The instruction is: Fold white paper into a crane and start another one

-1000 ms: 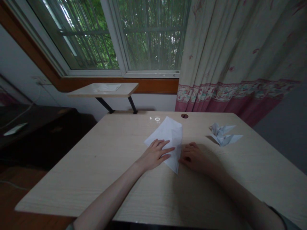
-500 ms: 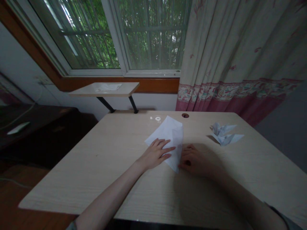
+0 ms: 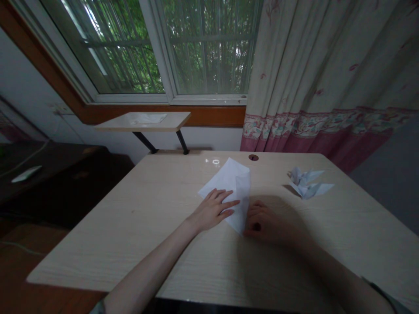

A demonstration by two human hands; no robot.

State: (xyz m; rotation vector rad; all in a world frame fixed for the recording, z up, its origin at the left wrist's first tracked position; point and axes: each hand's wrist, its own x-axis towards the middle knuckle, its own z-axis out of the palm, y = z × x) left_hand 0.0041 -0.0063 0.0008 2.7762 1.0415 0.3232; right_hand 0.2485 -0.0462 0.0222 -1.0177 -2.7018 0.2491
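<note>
A white sheet of paper (image 3: 233, 172), with its right part folded over, lies on the table in front of me. My left hand (image 3: 213, 210) rests flat on the sheet, its fingers spread. At the paper's right edge, near its lower corner, my right hand (image 3: 266, 222) is closed. Thumb and forefinger curl together there, touching that edge; part of the fingertips is in shadow. Two folded paper cranes (image 3: 306, 182) stand farther right, close together.
The pale wooden table (image 3: 131, 226) has a round cable hole (image 3: 253, 158) near its back edge. A raised shelf (image 3: 170, 122) at the back left bears some white paper. Behind are a window (image 3: 209, 65) and a flowered curtain (image 3: 294, 78).
My right hand has slid slightly down along the paper's right edge, toward the lower corner. The left hand and the cranes stay in place.
</note>
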